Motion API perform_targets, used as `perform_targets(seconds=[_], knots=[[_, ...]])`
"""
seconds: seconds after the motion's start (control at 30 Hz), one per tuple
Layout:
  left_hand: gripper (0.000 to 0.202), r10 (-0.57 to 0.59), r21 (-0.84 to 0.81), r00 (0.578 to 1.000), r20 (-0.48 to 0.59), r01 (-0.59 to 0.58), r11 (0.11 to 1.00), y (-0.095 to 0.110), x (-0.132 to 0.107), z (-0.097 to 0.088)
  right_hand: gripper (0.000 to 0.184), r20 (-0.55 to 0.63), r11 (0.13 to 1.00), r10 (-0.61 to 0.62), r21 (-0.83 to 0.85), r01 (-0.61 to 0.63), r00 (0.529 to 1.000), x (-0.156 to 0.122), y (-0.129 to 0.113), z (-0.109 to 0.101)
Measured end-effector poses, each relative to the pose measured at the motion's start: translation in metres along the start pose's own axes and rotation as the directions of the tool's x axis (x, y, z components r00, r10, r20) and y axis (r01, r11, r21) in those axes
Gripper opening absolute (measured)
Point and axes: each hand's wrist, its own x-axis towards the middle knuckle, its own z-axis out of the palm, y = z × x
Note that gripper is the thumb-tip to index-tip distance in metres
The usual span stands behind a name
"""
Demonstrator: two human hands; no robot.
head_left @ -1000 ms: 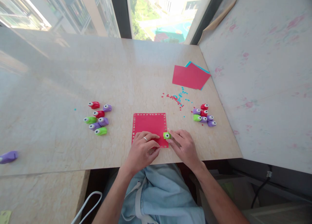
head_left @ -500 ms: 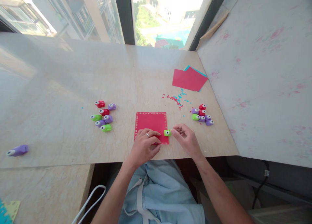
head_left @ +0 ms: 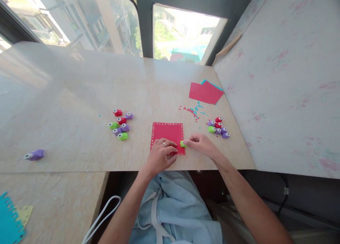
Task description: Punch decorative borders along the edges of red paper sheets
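A red sheet of paper point(head_left: 166, 131) lies before me on the table, with small shapes punched along its top, left and right edges. My left hand point(head_left: 162, 153), wearing a ring, rests on its lower part with fingers bent, holding the sheet. At the right edge of the paper sits a small green craft punch point(head_left: 182, 143). My right hand point(head_left: 199, 144) grips this punch, thumb over its top, and partly covers it. The paper's lower left corner is hidden under my left hand.
Small craft punches point(head_left: 122, 120) form a group on the left, another group of punches point(head_left: 218, 125) is on the right. One purple punch point(head_left: 34, 154) lies far left. Red and blue paper bits point(head_left: 196, 111) are scattered below stacked coloured sheets point(head_left: 204, 92). A wall point(head_left: 287, 95) bounds the right.
My right hand has moved slightly left, its thumb now over the green punch's top. My left hand stays on the paper. The whole view has shifted a little.
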Motion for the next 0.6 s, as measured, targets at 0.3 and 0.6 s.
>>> perform_targets(seconds=[0.3,0.6], knots=[[0.008,0.007,0.000,1.000,-0.001,-0.007,1.000,-0.0010,0.0000,0.0005,0.046,0.031,0.995,0.044,-0.086,-0.041,0.999,0.0027,-0.0052,0.0001],[0.009,0.015,0.003,1.000,-0.003,-0.015,1.000,-0.0011,-0.0010,0.0015,0.048,0.073,0.990,0.041,-0.140,-0.031,0.996,0.0065,-0.0081,-0.0025]])
